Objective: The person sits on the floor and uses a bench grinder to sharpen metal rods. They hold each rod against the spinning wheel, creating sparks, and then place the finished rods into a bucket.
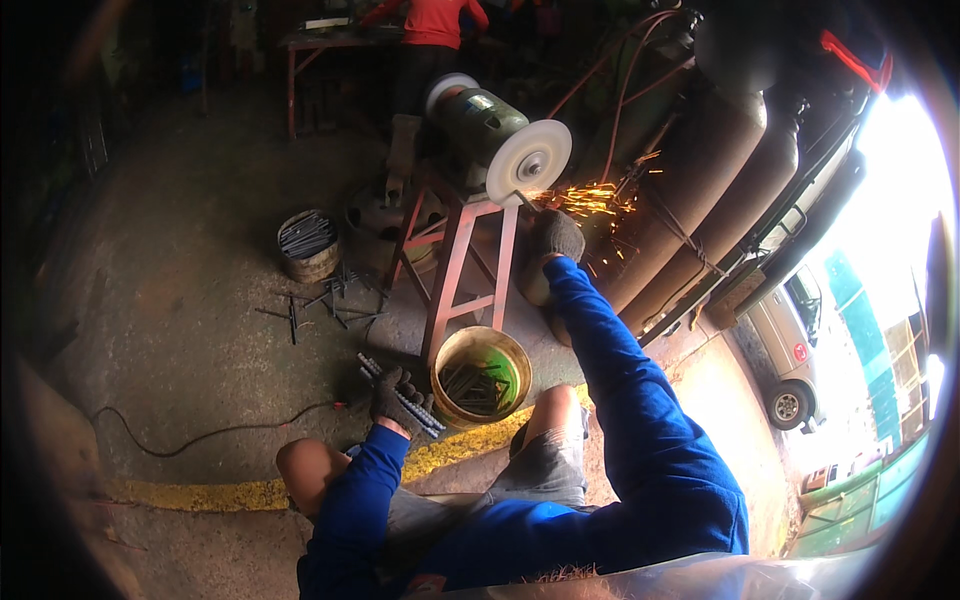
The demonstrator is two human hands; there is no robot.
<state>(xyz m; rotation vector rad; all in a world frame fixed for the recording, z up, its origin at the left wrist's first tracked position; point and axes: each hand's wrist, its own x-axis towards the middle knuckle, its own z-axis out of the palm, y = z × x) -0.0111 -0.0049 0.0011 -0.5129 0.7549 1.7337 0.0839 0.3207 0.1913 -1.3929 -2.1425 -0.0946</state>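
Observation:
My right hand, in a grey knit glove, is closed on a short metal rod. The rod's tip meets the lower part of the pale grinding wheel on a green bench grinder, and orange sparks fly off to the right. Lower down, my gloved left hand grips several ribbed steel rods, whose ends stick out on both sides. Just right of that hand stands a round bucket with dark metal rods inside.
A pink metal stand carries the grinder. Left of it are a smaller bucket of rods and loose rods on the floor. Tall gas cylinders lean at right. A cable crosses the floor. Another person in red stands behind.

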